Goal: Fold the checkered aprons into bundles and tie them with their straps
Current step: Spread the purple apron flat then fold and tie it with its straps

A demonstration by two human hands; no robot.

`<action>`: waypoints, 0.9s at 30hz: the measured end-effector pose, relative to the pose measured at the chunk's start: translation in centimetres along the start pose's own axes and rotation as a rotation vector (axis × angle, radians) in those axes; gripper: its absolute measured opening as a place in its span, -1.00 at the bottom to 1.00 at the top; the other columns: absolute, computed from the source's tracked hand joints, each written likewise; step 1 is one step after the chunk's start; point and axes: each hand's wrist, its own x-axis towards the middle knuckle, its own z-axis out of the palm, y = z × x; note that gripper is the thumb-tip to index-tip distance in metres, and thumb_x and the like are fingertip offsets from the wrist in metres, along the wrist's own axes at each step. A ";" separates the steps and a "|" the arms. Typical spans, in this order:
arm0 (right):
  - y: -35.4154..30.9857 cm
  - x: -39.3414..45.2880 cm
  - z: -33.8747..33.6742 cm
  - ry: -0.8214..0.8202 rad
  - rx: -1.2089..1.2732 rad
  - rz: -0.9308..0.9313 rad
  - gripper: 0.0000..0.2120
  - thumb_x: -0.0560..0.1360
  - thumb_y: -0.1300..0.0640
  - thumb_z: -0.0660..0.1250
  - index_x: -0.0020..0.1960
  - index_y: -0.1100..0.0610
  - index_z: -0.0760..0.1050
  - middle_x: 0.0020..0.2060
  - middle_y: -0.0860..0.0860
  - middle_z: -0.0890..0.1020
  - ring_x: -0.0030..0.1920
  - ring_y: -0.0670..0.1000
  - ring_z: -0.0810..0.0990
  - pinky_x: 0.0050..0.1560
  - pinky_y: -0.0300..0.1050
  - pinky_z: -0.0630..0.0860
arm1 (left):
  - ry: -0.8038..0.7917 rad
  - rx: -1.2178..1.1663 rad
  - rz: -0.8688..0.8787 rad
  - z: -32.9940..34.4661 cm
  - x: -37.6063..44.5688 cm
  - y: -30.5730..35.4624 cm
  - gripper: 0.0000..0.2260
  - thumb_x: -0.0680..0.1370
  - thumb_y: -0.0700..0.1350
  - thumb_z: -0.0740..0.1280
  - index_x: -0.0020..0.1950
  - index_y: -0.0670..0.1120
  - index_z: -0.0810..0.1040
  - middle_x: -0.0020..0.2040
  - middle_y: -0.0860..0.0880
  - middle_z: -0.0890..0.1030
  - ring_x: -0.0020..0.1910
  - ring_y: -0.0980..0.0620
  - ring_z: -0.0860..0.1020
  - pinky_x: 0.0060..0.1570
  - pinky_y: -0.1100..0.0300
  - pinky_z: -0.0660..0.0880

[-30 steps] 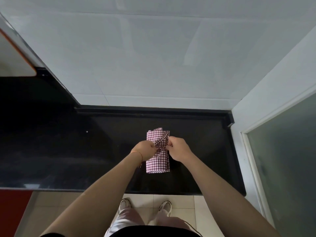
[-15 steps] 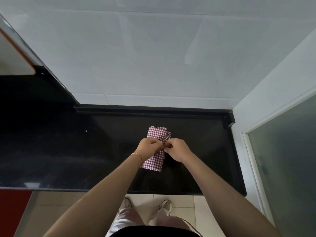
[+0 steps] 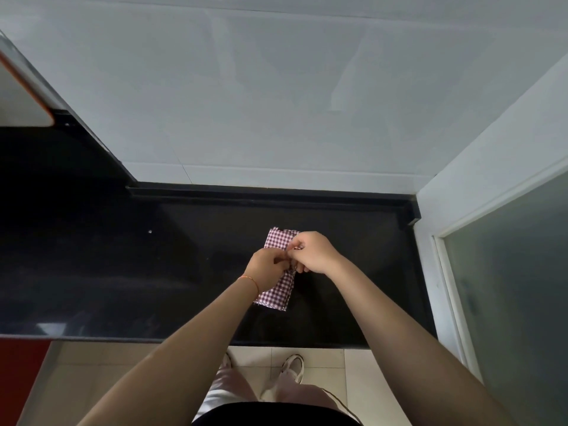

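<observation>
Left hand (image 3: 266, 267) curled tight, grip pinching something small at the middle of the folded checkered apron (image 3: 278, 290). Thin red band (image 3: 250, 279) on that wrist. Right hand (image 3: 312, 252) curled too, grip meeting the left one, pinching at the same spot; strap too small to tell apart. One apron bundle, lying on the black worktop (image 3: 123, 272), a bit tilted, hands covering its middle. White wall tiles (image 3: 276, 103) behind. Two shoes (image 3: 293, 368) on the floor below. Frosted door (image 3: 516, 287) at the far right.
</observation>
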 end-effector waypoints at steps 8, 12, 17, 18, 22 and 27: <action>-1.1 0.7 0.1 0.028 0.000 -0.065 -0.90 0.58 0.14 0.35 -0.07 0.02 0.64 -0.15 -0.03 0.65 -0.19 -0.05 0.64 -0.21 -0.31 0.52 | -0.054 -0.079 -0.032 -0.6 -0.1 -0.3 -0.82 0.51 -0.14 0.46 0.11 -0.06 0.64 -0.07 0.06 0.64 -0.04 0.10 0.60 -0.03 0.29 0.52; -1.0 0.3 -0.1 0.021 0.036 -0.087 -0.88 0.57 0.12 0.36 0.01 0.10 0.67 -0.14 -0.03 0.66 -0.19 -0.06 0.64 -0.20 -0.31 0.49 | 0.049 -0.157 -0.034 0.1 -0.2 -0.4 -0.86 0.56 -0.04 0.42 0.09 -0.01 0.66 -0.14 0.16 0.63 -0.14 0.23 0.58 -0.18 0.42 0.43; -0.2 0.3 -0.2 0.149 0.262 -0.016 -0.77 0.63 0.25 0.17 0.09 0.07 0.58 -0.03 -0.06 0.65 -0.01 -0.05 0.65 0.06 -0.14 0.61 | 0.002 -0.115 -0.082 0.2 0.1 -0.6 -0.77 0.61 -0.03 0.35 -0.12 -0.18 0.60 -0.29 -0.01 0.51 -0.31 0.09 0.44 -0.27 0.27 0.40; 0.2 0.3 0.0 0.152 0.188 -0.012 -0.75 0.62 0.29 0.17 0.09 0.05 0.57 0.00 -0.09 0.62 0.02 -0.06 0.63 0.11 -0.13 0.60 | -0.008 -0.118 -0.089 0.1 0.2 -0.7 -0.73 0.61 -0.02 0.34 -0.10 -0.22 0.60 -0.29 -0.03 0.51 -0.32 0.08 0.43 -0.28 0.26 0.40; 0.9 0.0 0.9 0.239 0.345 0.055 -0.76 0.58 0.34 0.26 0.15 0.08 0.50 0.05 0.02 0.63 -0.03 -0.01 0.67 -0.01 -0.12 0.66 | -0.027 -0.185 -0.123 -0.1 0.4 -0.7 -0.70 0.61 0.01 0.34 -0.04 -0.25 0.61 -0.28 -0.04 0.52 -0.33 0.09 0.43 -0.31 0.27 0.40; 0.4 -0.7 0.0 0.307 1.656 0.414 -0.91 0.63 0.25 0.26 0.09 0.25 0.48 0.02 0.23 0.64 -0.04 0.16 0.70 -0.08 -0.02 0.67 | -0.049 -0.257 -0.181 -0.4 0.5 -0.5 -0.78 0.63 -0.08 0.31 0.04 -0.24 0.61 -0.21 -0.03 0.56 -0.26 0.10 0.50 -0.27 0.28 0.45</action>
